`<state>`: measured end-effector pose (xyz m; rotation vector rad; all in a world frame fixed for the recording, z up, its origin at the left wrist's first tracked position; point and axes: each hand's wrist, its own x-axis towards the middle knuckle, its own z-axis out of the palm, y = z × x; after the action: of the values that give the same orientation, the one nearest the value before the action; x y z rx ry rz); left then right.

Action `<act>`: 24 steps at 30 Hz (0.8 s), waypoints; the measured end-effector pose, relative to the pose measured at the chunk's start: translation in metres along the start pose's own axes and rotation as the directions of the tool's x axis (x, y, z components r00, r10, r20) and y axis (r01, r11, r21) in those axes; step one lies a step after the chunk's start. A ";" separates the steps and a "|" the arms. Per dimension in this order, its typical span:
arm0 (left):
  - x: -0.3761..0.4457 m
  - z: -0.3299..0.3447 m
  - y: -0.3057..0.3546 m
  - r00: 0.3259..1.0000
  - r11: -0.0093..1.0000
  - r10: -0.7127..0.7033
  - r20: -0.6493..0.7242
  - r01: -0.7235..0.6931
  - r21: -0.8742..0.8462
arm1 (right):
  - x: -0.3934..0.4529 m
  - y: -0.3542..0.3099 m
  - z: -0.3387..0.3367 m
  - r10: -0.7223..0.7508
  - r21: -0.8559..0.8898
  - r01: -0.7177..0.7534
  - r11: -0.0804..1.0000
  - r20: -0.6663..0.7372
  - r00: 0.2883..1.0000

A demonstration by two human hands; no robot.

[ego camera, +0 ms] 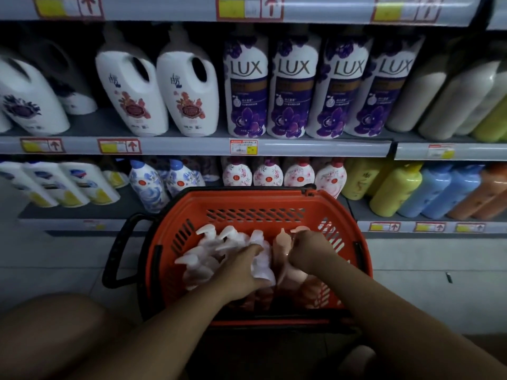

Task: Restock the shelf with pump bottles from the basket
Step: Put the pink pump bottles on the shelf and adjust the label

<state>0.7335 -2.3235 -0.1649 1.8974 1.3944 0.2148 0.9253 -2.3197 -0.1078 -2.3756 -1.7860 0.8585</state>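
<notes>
An orange basket [255, 204] stands on the floor in front of the shelves, holding several pump bottles [208, 242] with white and pinkish pump heads. Both my hands are inside it. My left hand [241, 272] grips the neck of a whitish pump bottle [262, 259] in the middle of the basket. My right hand [310, 250] closes its fingers around the top of a peach pump bottle [281, 242] just to the right. The bottle bodies are mostly hidden under the hands and pump heads.
The lowest shelf [82, 212] behind the basket carries floral pump bottles [299, 174], white bottles and yellow, blue and orange ones [436, 190]. Above stand purple LUX bottles [296, 86] and white jugs [186, 89]. The basket's black handle [120, 250] sticks out left. My knee [52, 333] is lower left.
</notes>
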 end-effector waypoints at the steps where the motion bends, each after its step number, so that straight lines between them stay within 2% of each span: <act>1: 0.001 0.001 0.004 1.000 0.999 -0.007 0.010 0.007 -0.051 | -0.003 -0.005 -0.012 -0.004 0.027 0.005 1.000 -0.023 1.000; 4: 0.005 0.010 0.017 0.999 0.985 0.015 0.032 -0.010 -0.169 | -0.012 -0.019 -0.049 0.009 0.091 -0.002 0.996 -0.081 0.997; 7: 0.006 0.018 0.025 0.999 0.961 0.035 0.007 -0.032 -0.275 | -0.023 -0.038 -0.086 0.045 0.165 -0.041 0.985 -0.018 0.999; 9: 0.006 0.021 0.031 0.998 0.942 0.035 -0.052 -0.050 -0.333 | -0.029 -0.049 -0.104 0.059 0.161 -0.058 0.985 -0.002 0.998; 12: 0.005 0.013 0.046 0.986 0.907 0.006 -0.167 -0.076 -0.414 | -0.036 -0.065 -0.122 0.083 0.217 -0.070 0.974 -0.049 0.995; 15: 0.007 0.002 0.053 0.976 0.869 -0.010 -0.216 -0.099 -0.485 | -0.038 -0.073 -0.137 0.009 0.199 0.009 0.980 -0.090 0.996; 20: 0.002 -0.011 0.068 0.978 0.811 -0.029 -0.209 -0.099 -0.577 | -0.049 -0.078 -0.150 -0.108 0.314 0.146 0.938 -0.135 0.985; 24: -0.002 -0.028 0.085 0.983 0.715 -0.019 -0.184 -0.115 -0.689 | -0.053 -0.070 -0.153 -0.255 0.450 0.316 0.835 -0.194 0.947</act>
<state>0.7814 -2.3222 -0.0891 1.2834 1.1370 0.8394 0.9238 -2.3004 0.0678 -1.7596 -1.5931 0.9469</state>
